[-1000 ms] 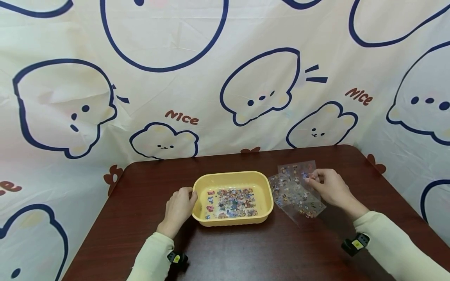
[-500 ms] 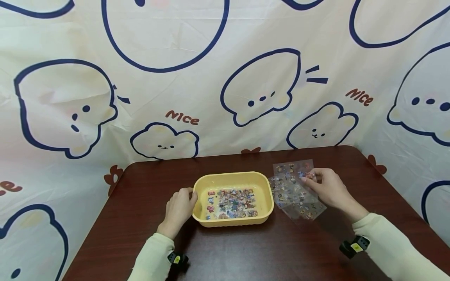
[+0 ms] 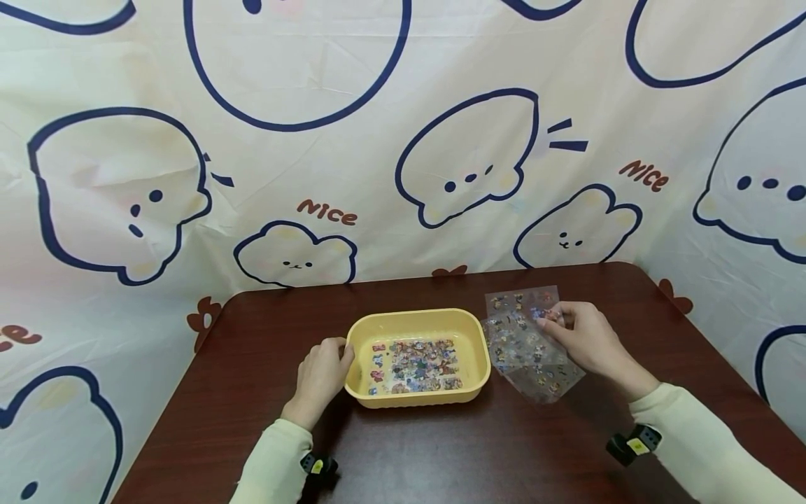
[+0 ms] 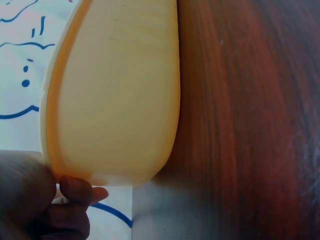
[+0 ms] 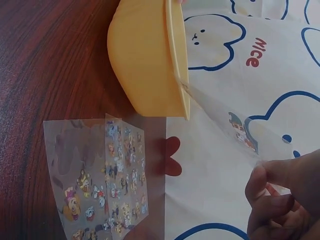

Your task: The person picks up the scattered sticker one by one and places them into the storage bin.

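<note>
A yellow plastic basin (image 3: 475, 350) stands on the table, with sheets of colourful cartoon stickers on its bottom. My left hand (image 3: 320, 378) grips the basin's left rim, thumb and fingers at the edge in the left wrist view. To the right of the basin, my right hand (image 3: 592, 339) pinches a clear sticker sheet (image 3: 504, 302) between thumb and fingers. In the right wrist view the raised sheet is nearly see-through, with one small cartoon figure (image 5: 242, 132) showing. More clear sticker sheets (image 5: 100, 175) lie overlapped beneath it, beside the basin.
The dark red-brown wooden table (image 3: 428, 455) ends at a back edge just beyond the basin. Behind it and at both sides hangs a pale cloth (image 3: 352, 161) printed with blue cartoon outlines.
My right hand has shifted slightly to the left, and the pinched sticker sheet has slid left towards the basin. The left hand and the basin stay in place.
</note>
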Demonstrator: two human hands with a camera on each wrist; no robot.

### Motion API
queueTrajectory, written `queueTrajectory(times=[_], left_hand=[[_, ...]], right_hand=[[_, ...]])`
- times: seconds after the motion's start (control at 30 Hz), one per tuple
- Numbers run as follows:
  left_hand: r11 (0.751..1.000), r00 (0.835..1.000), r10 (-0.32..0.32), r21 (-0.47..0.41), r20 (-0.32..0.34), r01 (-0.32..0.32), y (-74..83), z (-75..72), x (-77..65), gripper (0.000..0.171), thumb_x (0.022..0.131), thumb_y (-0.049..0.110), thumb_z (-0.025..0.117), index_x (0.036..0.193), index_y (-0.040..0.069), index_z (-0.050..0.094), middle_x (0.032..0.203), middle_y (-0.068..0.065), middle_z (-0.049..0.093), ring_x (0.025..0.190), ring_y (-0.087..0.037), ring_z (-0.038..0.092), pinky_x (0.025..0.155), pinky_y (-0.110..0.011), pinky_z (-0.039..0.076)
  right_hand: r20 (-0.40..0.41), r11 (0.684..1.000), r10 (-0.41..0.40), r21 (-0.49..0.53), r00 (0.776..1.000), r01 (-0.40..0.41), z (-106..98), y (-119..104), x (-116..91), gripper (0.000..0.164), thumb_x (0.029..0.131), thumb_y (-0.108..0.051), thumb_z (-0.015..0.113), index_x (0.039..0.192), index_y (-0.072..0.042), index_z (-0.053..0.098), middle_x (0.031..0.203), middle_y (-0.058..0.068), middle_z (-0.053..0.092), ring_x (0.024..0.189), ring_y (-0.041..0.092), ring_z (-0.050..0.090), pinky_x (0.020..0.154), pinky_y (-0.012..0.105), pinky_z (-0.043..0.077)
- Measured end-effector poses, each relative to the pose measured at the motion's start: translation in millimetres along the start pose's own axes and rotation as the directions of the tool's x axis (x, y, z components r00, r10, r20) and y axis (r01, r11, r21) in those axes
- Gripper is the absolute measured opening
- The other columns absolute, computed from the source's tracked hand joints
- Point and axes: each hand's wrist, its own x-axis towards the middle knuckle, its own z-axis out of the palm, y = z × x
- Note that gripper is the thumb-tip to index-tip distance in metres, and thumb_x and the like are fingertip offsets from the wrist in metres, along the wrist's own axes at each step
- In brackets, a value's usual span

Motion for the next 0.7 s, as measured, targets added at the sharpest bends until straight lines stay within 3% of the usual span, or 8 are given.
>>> queueTrajectory(times=[0.2, 0.7], left_hand=[[1.0, 1.0, 0.002, -0.002, -0.002, -0.002, -0.2, -0.3, 0.2, 0.034, 0.098, 0.024, 0.058, 0.119, 0.001, 0.073, 0.109, -0.02, 0.075, 0.081, -0.03, 0.07, 0.068, -0.05, 0.053], [1.0, 1.0, -0.004, -0.004, -0.001, 0.004, -0.9, 0.9, 0.8, 0.034, 0.098, 0.025, 0.059, 0.119, 0.002, 0.073, 0.109, -0.019, 0.075, 0.083, -0.031, 0.071, 0.069, -0.05, 0.054]], right_hand=[[-0.005, 1.0, 0.002, 0.002, 1.0, -0.002, -0.6, -4.4, 1.5, 0.021, 0.1, -0.021, 0.063, 0.086, -0.005, 0.067, 0.064, 0.004, 0.062, 0.049, 0.01, 0.046, 0.044, 0.028, 0.038], [-0.029, 0.999, 0.016, -0.036, 0.999, -0.017, -3.7, -13.3, 5.5, 0.022, 0.1, -0.025, 0.063, 0.087, -0.008, 0.068, 0.07, 0.005, 0.065, 0.052, 0.013, 0.049, 0.044, 0.029, 0.038]])
